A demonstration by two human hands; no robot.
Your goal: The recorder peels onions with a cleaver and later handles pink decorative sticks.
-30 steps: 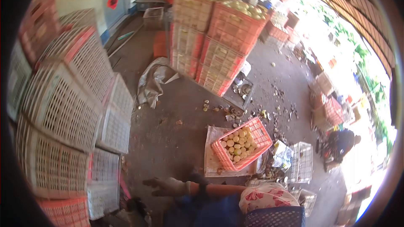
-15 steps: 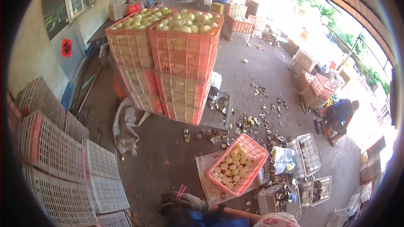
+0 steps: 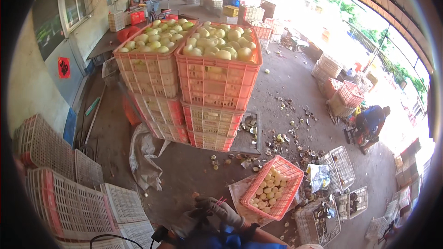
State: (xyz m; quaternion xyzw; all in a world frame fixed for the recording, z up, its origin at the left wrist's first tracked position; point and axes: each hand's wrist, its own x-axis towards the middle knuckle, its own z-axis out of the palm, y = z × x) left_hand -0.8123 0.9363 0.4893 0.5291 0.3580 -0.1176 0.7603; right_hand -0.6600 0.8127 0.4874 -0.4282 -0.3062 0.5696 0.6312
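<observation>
My right hand (image 3: 227, 214), in a grey work glove, is held in front of my body at the bottom of the view. Its fingers are closed around a thin pink two-pronged thing (image 3: 221, 201), whose kind I cannot make out. Close beside it is my left hand (image 3: 190, 222), also gloved. Its fingers are dark and smeared, so their pose is hard to read. Ahead and to the right, a pink plastic crate (image 3: 295, 185) with pale round fruits (image 3: 266, 194) rests on a flattened sheet (image 3: 237, 192), apart from both hands.
Tall stacked crates (image 3: 217, 83) heaped with pale green fruits stand ahead. Grey crates (image 3: 76, 200) line the left side. A crumpled sack (image 3: 144, 157) and scattered shell scraps (image 3: 281, 138) lie on the floor. At right are white crates (image 3: 339, 168) and a seated person (image 3: 370, 124).
My view has shifted, with the stacked crates appearing larger. Both hands have risen and moved right in the view, and the left hand shows more beside the right. The pink thing stays in my right hand.
</observation>
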